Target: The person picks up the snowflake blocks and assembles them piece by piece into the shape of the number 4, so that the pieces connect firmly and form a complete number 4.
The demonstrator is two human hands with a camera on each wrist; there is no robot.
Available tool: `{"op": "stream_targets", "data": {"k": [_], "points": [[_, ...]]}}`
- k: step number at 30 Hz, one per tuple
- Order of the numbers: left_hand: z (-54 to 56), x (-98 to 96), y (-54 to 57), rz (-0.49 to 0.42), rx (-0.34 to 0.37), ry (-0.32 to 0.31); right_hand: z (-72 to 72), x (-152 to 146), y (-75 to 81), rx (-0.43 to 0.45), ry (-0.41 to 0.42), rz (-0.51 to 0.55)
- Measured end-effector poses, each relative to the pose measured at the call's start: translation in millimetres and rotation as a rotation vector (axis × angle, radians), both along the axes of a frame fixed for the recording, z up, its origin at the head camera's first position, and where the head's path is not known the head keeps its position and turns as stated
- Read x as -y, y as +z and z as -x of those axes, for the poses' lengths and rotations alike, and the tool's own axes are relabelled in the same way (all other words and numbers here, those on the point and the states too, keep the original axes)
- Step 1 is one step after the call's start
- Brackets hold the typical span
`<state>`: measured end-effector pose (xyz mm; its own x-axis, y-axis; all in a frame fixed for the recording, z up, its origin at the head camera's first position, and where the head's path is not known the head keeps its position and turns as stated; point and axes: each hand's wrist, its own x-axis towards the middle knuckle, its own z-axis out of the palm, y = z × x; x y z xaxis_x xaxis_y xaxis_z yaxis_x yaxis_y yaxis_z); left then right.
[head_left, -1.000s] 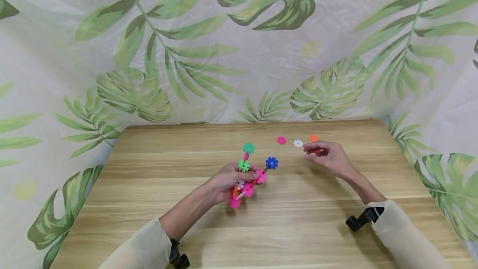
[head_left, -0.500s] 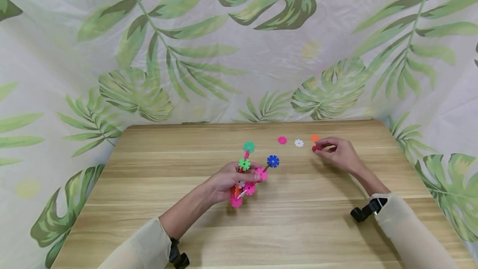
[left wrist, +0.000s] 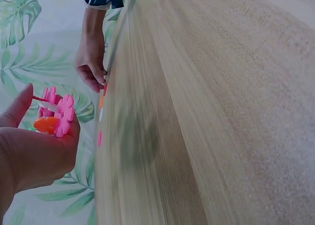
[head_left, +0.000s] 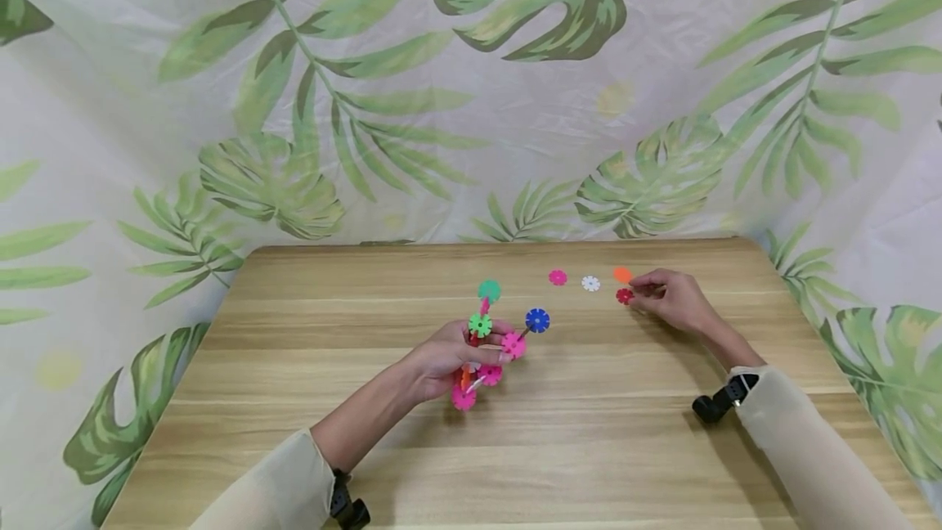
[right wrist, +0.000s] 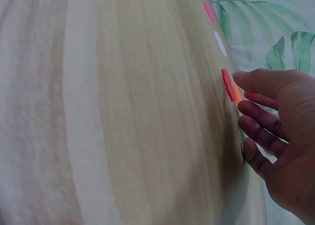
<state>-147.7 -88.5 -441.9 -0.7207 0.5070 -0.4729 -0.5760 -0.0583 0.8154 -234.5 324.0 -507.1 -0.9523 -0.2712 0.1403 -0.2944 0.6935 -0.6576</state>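
Observation:
My left hand (head_left: 445,358) grips a build of interlocking snowflake discs (head_left: 489,375), thumb over a pink one. Green discs stick out at its top, and a blue disc (head_left: 537,320) juts out to the right. Pink and orange discs (left wrist: 61,116) show between thumb and palm in the left wrist view. Part of the build is hidden behind the fingers. My right hand (head_left: 673,299) is low over the table's far right, fingertips right beside a red snowflake disc (head_left: 624,296) and an orange disc (head_left: 622,275). Thumb and fingers stand apart in the right wrist view, the red disc (right wrist: 228,85) lying just past the thumb tip.
A white snowflake disc (head_left: 590,283) and a pink one (head_left: 558,277) lie left of the orange disc, in a row near the back edge of the wooden table (head_left: 331,285). A leaf-patterned cloth (head_left: 412,105) hangs behind the table.
My right hand has moved right and slightly away, from beside the white disc to beside the red and orange discs. The red disc now shows more fully. My left hand stays nearly in place with the build.

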Motion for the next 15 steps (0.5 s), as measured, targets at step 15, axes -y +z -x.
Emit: {"op": "stream_targets", "data": {"k": [15], "points": [[-0.3, 2.6, -1.6, 0.04, -0.041, -0.014, 11.0, -1.0, -2.7, 0.023, 0.092, -0.049]]}}
